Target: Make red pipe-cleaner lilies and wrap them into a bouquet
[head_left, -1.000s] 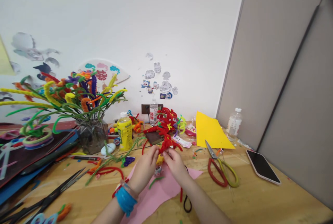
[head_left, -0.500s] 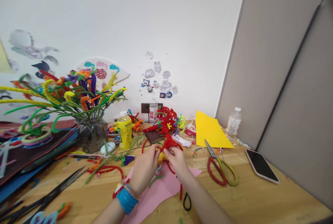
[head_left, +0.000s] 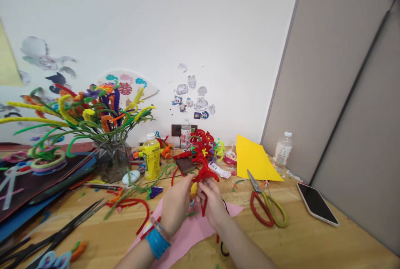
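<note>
Both my hands meet over a pink sheet of paper [head_left: 190,235] on the wooden table. My left hand [head_left: 178,196], with a blue band at its wrist, is closed, its fingertips pinching the left side of a red pipe-cleaner piece [head_left: 206,172]. My right hand [head_left: 213,198] is closed on the right side of the same piece. Red fuzzy loops stick up above the fingers, and one red end hangs down by my right hand. Something yellow [head_left: 193,189] shows between the hands, partly hidden. The exact pinch points are covered by my fingers.
Red-and-yellow-handled scissors [head_left: 262,206] and a phone [head_left: 317,204] lie on the right. Large black scissors [head_left: 62,233] lie on the left. Behind stand a yellow bottle [head_left: 151,158], a vase [head_left: 113,160] of pipe-cleaner flowers, yellow paper [head_left: 256,160] and a clear bottle [head_left: 283,150].
My right hand has turned, and a red pipe-cleaner end now hangs down beside its fingers. The red loops have opened out to the right. The view has shifted slightly left.
</note>
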The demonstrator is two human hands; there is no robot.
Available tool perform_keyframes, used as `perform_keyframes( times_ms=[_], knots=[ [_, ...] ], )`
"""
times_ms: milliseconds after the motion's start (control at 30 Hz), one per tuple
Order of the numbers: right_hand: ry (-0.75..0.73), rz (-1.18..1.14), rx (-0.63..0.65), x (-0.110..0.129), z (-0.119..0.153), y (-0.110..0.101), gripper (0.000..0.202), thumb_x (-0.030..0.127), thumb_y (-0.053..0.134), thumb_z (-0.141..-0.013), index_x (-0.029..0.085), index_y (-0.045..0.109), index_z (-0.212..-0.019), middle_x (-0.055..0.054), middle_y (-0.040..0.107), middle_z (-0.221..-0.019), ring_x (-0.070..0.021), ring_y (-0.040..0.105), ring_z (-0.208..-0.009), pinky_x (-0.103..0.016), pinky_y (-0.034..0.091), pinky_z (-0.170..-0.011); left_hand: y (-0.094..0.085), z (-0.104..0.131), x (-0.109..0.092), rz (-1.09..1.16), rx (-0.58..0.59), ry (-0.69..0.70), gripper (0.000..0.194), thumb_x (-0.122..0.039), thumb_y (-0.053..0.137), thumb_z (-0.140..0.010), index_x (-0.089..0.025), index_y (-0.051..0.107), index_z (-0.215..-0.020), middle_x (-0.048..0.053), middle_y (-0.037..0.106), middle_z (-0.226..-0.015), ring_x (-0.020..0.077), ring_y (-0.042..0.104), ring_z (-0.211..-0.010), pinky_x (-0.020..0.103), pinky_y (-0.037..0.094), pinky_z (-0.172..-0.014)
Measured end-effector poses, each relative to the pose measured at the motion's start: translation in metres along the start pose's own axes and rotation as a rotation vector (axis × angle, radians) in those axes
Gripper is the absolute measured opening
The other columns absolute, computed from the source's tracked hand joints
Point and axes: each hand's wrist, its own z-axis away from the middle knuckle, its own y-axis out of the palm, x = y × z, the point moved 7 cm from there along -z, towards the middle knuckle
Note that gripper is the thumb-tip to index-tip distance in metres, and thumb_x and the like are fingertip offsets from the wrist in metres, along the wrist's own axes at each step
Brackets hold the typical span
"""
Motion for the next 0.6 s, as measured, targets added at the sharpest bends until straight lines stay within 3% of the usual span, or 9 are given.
perform_keyframes(
  times_ms=[300, 467, 600],
  knots=[
    [0.024, 0.21, 0.023, -0.001, -0.011, -0.01, 0.037, 0.048, 0.069, -0.059, 0.018, 0.049, -0.063, 0.011, 0.033, -0.043, -0.0045, 0.025, -0.037, -0.017, 0.018, -0.035, -0.002, -0.004, 0.001, 0.073, 0.124, -0.123, 0.028, -0.017, 0.031, -0.087, -0.02, 0.056, -0.1, 0.005, 0.071, -0.087, 0.0177, 0.067, -0.074, 0.027, 0.049, -0.063],
    [0.005, 0.257, 0.038, 0.002, -0.011, -0.011, 0.041, 0.054, 0.067, -0.059, 0.018, 0.048, -0.061, 0.011, 0.032, -0.043, -0.005, 0.025, -0.036, -0.019, 0.019, -0.035, 0.002, -0.003, -0.004, -0.088, 0.164, -0.009, 0.029, -0.011, 0.034, -0.084, -0.019, 0.056, -0.101, 0.006, 0.067, -0.091, 0.0182, 0.065, -0.078, 0.027, 0.048, -0.065],
    [-0.031, 0.273, 0.036, 0.006, -0.01, -0.009, 0.041, 0.056, 0.067, -0.059, 0.018, 0.049, -0.059, 0.01, 0.032, -0.04, -0.0058, 0.026, -0.036, -0.02, 0.019, -0.036, 0.006, -0.002, -0.004, -0.232, 0.152, 0.108, 0.024, -0.019, 0.04, -0.086, -0.019, 0.056, -0.104, 0.007, 0.064, -0.093, 0.0171, 0.064, -0.073, 0.024, 0.048, -0.059]
  ],
)
